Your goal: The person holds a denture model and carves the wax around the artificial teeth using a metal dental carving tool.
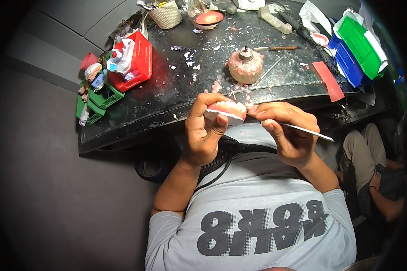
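My left hand (201, 133) grips a dental model (224, 109) with white teeth set in pink wax on a pale base, held above the bench's front edge. My right hand (294, 133) is closed on a slender metal tool (312, 133); its fingertips are at the model's right end, where the tool's tip is hidden. Just beyond my hands on the bench stands a round wax-spattered burner (245, 67), with a thin metal rod (269, 69) beside it and a wooden-handled knife (282, 48) behind.
The dark bench (167, 90) carries scattered scraps, a red bin (138, 58) and green trays (104, 97) at left, a basket (165, 16) and pan (209, 18) behind, and green (357, 45) and blue (343, 61) trays and a pink sheet (328, 81) at right. Another person (366, 158) sits at right.
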A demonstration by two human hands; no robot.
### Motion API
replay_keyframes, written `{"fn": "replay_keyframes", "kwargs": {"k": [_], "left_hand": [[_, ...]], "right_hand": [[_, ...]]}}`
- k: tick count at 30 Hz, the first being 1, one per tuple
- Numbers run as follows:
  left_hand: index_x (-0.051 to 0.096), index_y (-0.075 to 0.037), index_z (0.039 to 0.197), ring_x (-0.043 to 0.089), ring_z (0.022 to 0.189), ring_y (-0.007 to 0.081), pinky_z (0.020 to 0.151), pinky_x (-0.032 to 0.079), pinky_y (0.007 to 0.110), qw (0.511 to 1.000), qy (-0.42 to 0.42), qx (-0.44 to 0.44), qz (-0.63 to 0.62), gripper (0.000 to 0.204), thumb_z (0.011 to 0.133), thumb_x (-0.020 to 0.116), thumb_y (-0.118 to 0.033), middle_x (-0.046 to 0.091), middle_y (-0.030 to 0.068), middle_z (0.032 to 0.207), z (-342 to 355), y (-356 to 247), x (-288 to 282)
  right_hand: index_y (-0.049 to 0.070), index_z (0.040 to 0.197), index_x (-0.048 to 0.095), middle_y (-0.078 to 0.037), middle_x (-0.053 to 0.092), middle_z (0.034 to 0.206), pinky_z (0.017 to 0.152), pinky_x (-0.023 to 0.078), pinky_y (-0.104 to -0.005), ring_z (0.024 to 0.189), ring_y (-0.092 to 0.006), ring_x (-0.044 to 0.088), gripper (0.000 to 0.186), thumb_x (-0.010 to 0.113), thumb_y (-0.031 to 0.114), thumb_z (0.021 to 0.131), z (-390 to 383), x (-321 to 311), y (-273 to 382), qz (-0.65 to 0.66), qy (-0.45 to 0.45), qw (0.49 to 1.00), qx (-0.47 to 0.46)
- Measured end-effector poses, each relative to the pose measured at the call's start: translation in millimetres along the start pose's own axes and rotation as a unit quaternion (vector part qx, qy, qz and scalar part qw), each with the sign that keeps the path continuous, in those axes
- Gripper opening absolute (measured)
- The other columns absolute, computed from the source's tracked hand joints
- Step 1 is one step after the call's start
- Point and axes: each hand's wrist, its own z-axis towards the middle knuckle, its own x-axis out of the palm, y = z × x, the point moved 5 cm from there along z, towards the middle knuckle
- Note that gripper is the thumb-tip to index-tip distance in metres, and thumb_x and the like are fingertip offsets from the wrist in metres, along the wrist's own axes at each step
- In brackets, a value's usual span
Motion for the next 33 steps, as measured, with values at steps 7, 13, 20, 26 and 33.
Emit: {"fn": "replay_keyframes", "kwargs": {"k": [7, 13, 20, 26, 33], "left_hand": [[0.058, -0.001, 0.124, 0.062, 0.104, 0.0157, 0.095, 0.048, 0.031, 1.000, 0.002, 0.003, 0.018, 0.039, 0.107, 0.065, -0.035, 0.065, 0.0101, 0.113, 0.5, 1.2, -1.2], [0.058, 0.000, 0.123, 0.062, 0.104, 0.0159, 0.095, 0.048, 0.031, 1.000, 0.006, 0.003, 0.006, 0.039, 0.107, 0.065, -0.035, 0.065, 0.0102, 0.114, 0.5, 0.4, 0.4], [0.059, -0.001, 0.123, 0.062, 0.101, 0.0149, 0.092, 0.048, 0.031, 1.000, 0.000, 0.001, 0.027, 0.040, 0.107, 0.065, -0.037, 0.066, 0.0088, 0.110, -0.7, 1.0, -2.0], [0.059, -0.001, 0.123, 0.062, 0.100, 0.0147, 0.091, 0.048, 0.030, 0.999, 0.000, 0.005, 0.033, 0.040, 0.107, 0.065, -0.037, 0.066, 0.0086, 0.109, 0.4, -0.9, -1.3], [0.059, -0.001, 0.122, 0.062, 0.101, 0.0140, 0.091, 0.048, 0.030, 1.000, 0.001, 0.003, 0.030, 0.041, 0.107, 0.065, -0.039, 0.066, 0.0081, 0.108, 1.6, -1.8, -0.1]], "right_hand": [[-0.005, 0.098, 0.075, -0.016, 0.080, 0.096, 0.083, 0.062, -0.0365, 0.092, -0.0300, 0.079, 0.008, 0.077, 0.000, 0.091, 1.7, -1.5, -2.5, -0.001, 0.005, 1.000, 0.002], [-0.005, 0.098, 0.075, -0.016, 0.080, 0.096, 0.083, 0.062, -0.0359, 0.091, -0.0285, 0.079, 0.008, 0.077, 0.000, 0.092, 1.0, -2.0, -4.2, 0.038, -0.010, 0.999, 0.024], [-0.005, 0.099, 0.076, -0.015, 0.080, 0.096, 0.083, 0.062, -0.0363, 0.091, -0.0271, 0.078, 0.009, 0.077, 0.000, 0.092, 1.6, -1.1, -3.9, 0.018, 0.011, 1.000, 0.012], [-0.005, 0.101, 0.076, -0.015, 0.080, 0.097, 0.082, 0.062, -0.0351, 0.090, -0.0271, 0.078, 0.010, 0.078, 0.000, 0.092, 1.3, -1.5, -5.4, 0.023, 0.001, 1.000, 0.014], [-0.005, 0.101, 0.076, -0.015, 0.080, 0.096, 0.081, 0.062, -0.0342, 0.089, -0.0261, 0.078, 0.009, 0.077, 0.000, 0.092, 1.2, -1.7, -5.5, 0.035, -0.003, 0.999, 0.027]]}}
